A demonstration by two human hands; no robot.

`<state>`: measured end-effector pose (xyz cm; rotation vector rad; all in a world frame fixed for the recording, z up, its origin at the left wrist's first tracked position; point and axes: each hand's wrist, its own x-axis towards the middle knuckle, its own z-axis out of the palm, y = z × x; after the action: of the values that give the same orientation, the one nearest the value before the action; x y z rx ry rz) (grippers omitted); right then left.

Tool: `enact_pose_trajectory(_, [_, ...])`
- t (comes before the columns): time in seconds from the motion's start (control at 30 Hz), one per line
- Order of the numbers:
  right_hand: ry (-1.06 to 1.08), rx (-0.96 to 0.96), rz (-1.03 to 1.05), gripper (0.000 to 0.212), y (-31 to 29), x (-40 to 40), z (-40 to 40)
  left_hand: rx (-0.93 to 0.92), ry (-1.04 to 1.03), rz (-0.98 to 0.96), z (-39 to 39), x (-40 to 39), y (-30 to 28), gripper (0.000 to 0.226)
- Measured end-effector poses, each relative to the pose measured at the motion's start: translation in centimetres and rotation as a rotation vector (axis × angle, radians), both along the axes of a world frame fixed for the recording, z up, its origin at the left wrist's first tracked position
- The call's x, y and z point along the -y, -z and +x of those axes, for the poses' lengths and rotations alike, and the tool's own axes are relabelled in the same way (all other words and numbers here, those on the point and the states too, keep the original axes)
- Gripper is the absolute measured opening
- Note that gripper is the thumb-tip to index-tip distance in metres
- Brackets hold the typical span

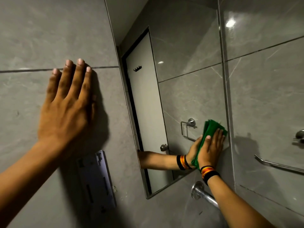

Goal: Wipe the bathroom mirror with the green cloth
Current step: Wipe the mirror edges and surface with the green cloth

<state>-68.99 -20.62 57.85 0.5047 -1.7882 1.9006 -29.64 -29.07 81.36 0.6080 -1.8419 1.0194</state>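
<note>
The bathroom mirror (181, 71) hangs on the grey tiled wall, tall and framed in metal. My right hand (211, 148) presses a folded green cloth (212, 126) flat against the mirror's lower right corner, fingers spread over it. The cloth sticks out above my fingertips, and its reflection and my reflected arm show in the glass. A striped band circles my right wrist. My left hand (67, 102) lies flat on the wall tile left of the mirror, fingers together, holding nothing.
A chrome tap pipe (204, 195) juts from the wall just under the mirror, below my right forearm. A pale plastic holder (96, 180) is fixed to the wall lower left. A metal rail (278, 165) and a chrome fitting (299, 136) sit on the right wall.
</note>
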Motion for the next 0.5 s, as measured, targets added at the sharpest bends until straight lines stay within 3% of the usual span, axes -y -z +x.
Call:
enact_pose_trajectory(0.2, [-0.028,-0.322,0.075,0.061,0.2,1.3,9.6,-0.023,0.003,-0.001,-0.1,-0.2,0.0,0.071])
enact_pose_trajectory(0.5, [-0.108,-0.635,0.263,0.057,3.9,3.0,21.8,-0.021,0.003,-0.008,0.0,-0.8,0.1,0.071])
